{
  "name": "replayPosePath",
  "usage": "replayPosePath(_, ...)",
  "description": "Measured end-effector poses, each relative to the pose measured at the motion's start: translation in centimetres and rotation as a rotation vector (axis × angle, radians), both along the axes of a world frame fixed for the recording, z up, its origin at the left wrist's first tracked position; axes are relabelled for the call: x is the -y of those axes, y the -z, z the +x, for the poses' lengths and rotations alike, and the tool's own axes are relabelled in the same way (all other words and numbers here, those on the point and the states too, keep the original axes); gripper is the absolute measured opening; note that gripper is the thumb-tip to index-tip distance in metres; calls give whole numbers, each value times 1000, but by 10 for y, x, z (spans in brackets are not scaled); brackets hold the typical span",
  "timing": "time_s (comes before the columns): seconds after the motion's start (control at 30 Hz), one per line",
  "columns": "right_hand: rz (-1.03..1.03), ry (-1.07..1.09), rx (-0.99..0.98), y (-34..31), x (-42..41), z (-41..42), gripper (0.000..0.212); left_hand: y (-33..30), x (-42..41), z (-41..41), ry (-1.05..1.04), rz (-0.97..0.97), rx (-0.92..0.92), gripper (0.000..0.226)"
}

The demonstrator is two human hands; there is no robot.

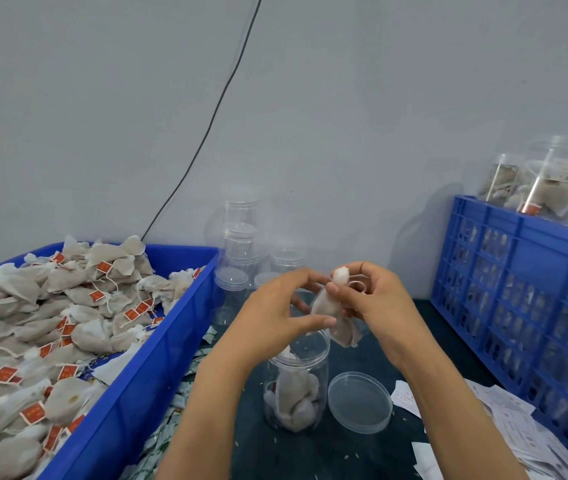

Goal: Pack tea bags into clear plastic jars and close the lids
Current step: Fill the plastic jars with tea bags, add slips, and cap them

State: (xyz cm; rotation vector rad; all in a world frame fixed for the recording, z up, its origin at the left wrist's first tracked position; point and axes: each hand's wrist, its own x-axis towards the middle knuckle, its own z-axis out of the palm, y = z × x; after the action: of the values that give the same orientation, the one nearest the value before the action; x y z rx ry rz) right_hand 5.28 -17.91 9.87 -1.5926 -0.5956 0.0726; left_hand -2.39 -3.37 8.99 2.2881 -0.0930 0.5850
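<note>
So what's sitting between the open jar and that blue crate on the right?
In the head view, the loose clear lid lies flat on the table between the open jar and the blue crate, with scattered paper slips nearer the crate.

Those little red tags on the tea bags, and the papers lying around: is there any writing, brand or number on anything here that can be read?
Nothing can be read as words.
Red tags on the tea bags in the blue tray: pale marks, too small and blurred.
White paper slips by the blue crate: faint print, illegible.
Green-and-white sachets beside the tray: pattern only, unreadable.
Open jar and lid: no label visible.
</note>
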Motion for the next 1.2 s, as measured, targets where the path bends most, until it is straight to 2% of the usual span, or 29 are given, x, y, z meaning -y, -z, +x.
replayPosePath(0.13,61,-29,36,0,-5,-6,16,0,1,2,-159,-2,114,25)
replayPosePath(0.3,224,32,70,-5,0,-1,11,4,-10,-1,-393,313,-50,19)
replayPosePath(0.4,309,-37,68,-7,1,-4,11,9,-7,1,-403,427,-109,17)
replayPosePath(0.57,301,-112,22,-3,-5,-10,9,12,-2,6,-369,542,-158,6)
replayPosePath(0.8,326,-276,-119,2,-20,-18,24,8,-14,2,-498,377,-35,13)
replayPosePath(0.87,248,-308,-213,5,-26,-20,21,6,-21,-2,-493,321,-18,15)
replayPosePath(0.93,24,-249,-183,12,-30,-20,15,6,-26,-5,-445,276,-24,12)
replayPosePath(1.03,-282,-83,164,17,-32,-19,17,8,-30,-7,-365,242,-71,9)
replayPosePath(1.2,-639,-46,637,13,-30,-20,31,8,-32,-7,-266,280,-139,19)
